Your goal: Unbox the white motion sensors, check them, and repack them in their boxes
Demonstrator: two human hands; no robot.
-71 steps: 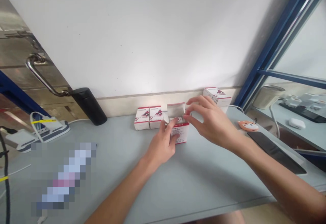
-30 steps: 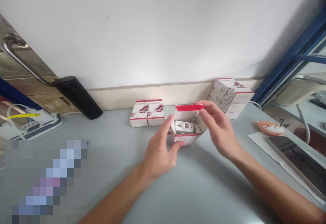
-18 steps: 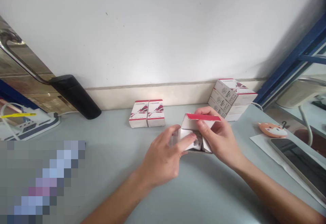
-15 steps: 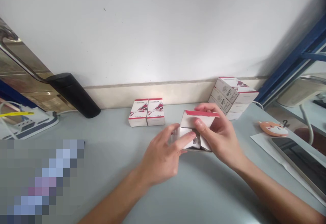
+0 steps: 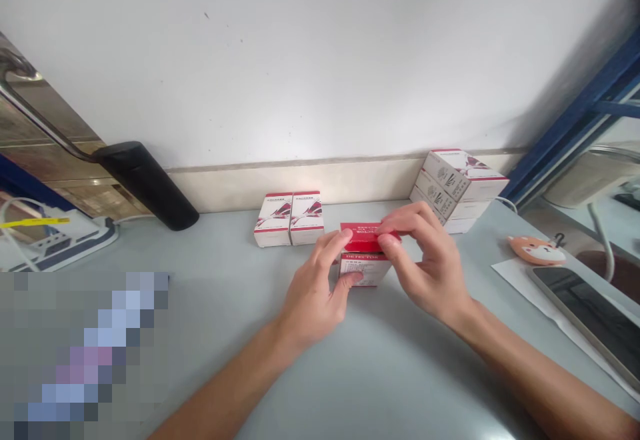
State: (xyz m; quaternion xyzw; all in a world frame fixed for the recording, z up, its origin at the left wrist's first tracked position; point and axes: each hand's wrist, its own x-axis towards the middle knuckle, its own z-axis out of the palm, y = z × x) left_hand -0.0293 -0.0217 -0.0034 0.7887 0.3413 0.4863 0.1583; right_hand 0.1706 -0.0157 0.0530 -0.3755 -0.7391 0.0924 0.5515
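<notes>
A grey table (image 5: 320, 393) lies under the red-topped carton (image 5: 374, 272), a white wall (image 5: 320, 60) behind; left hand (image 5: 316, 293) grips its side, right hand (image 5: 431, 267) pinches its lid (image 5: 363, 237).

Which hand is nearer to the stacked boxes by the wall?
Right. The right hand is just in front of the stacked boxes, at the red lid; the left hand is farther to their left, gripping the box's left side.
</notes>
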